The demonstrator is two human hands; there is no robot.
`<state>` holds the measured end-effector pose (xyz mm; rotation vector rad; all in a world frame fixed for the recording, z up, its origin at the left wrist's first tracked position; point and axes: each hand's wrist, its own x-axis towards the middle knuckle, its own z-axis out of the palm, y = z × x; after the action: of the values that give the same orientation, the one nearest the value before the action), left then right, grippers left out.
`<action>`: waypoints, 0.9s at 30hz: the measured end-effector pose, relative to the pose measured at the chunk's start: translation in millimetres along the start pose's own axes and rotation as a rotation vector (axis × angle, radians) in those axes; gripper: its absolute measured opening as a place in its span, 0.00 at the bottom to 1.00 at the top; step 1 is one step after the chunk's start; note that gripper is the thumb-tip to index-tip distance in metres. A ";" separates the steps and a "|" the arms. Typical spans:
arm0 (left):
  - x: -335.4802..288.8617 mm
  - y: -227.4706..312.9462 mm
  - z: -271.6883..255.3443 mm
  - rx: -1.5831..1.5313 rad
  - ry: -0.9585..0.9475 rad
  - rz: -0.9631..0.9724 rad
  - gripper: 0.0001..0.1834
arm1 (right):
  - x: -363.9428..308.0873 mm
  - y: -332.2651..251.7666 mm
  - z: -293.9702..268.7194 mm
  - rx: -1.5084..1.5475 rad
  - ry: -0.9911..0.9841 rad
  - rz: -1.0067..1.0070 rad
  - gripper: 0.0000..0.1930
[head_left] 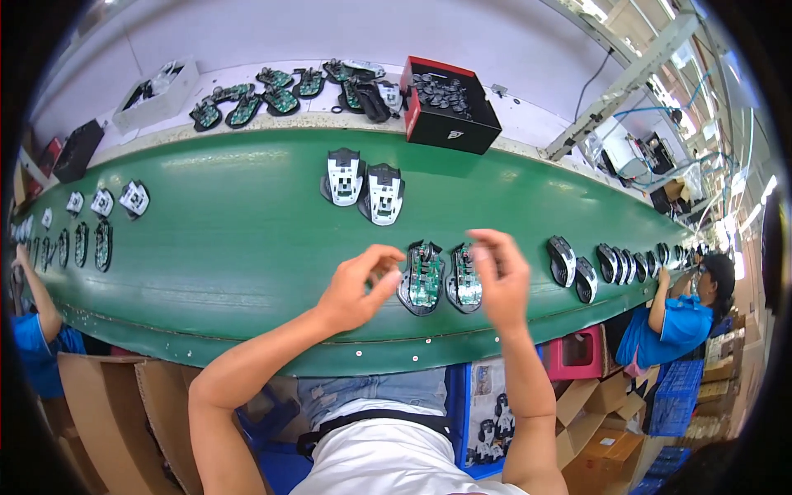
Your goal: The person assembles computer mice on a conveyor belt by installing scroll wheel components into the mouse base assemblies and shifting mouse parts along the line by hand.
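Observation:
Two mouse bases with green circuit boards lie side by side on the green belt in front of me, the left mouse base [425, 280] and the right mouse base [464, 285]. My left hand [360, 285] is beside the left one, thumb and fingers curved and apart, with nothing visible between them. Over the right edge of the other base hovers my right hand [502, 276], slightly blurred, its thumb and forefinger apart; it covers part of that base. Farther up the belt, two white-and-black mouse top shells [343, 177] lie close together.
Assembled mice [562, 261] line the belt to the right, toward a person in blue [668, 330]. More boards [103, 245] and shells lie left. Circuit-board bases [280, 101] and a black-red box [454, 132] of small dark parts occupy the back shelf. A blue crate [464, 445] stands by my lap.

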<state>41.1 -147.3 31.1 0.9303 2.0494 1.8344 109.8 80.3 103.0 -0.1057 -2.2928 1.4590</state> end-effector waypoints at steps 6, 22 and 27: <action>6.4 18.0 0.5 -1.014 0.251 -0.494 0.27 | -2.5 -29.5 122.7 -0.201 -0.221 -0.629 0.17; 20.3 -28.9 -55.5 0.206 0.328 0.007 0.14 | 124.6 53.0 107.5 -0.721 -0.528 -0.205 0.53; 17.4 -31.3 -60.7 0.170 0.331 -0.054 0.13 | 117.8 35.6 52.4 -0.371 -0.255 -0.346 0.42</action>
<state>-16.0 -186.0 16.5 0.6328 2.4310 1.9156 -23.1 85.0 88.6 0.3725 -2.6005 0.9096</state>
